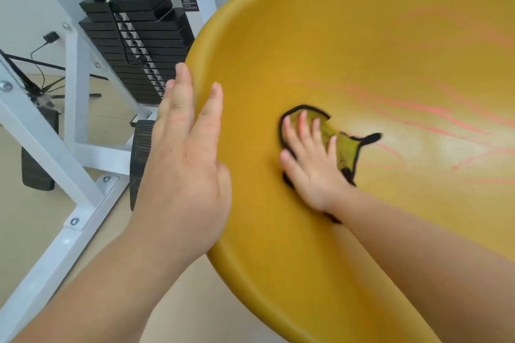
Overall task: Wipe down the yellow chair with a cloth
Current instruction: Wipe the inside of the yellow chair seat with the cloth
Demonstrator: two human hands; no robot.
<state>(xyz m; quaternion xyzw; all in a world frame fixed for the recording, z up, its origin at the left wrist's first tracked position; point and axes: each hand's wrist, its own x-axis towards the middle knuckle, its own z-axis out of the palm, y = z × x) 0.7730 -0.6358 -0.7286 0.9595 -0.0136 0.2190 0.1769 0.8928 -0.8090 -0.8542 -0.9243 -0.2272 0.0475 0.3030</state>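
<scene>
The yellow chair fills the right of the view, its curved shell streaked with pink marks to the right. A small olive-green cloth with a black border lies flat on the seat. My right hand presses down on the cloth with fingers spread, covering most of it. My left hand rests flat against the chair's left rim, fingers straight and together, thumb on the inside of the shell, holding nothing.
A white-framed weight machine with a black weight stack stands close to the chair's left. A black foot pedal sits just behind my left hand. Beige floor shows below.
</scene>
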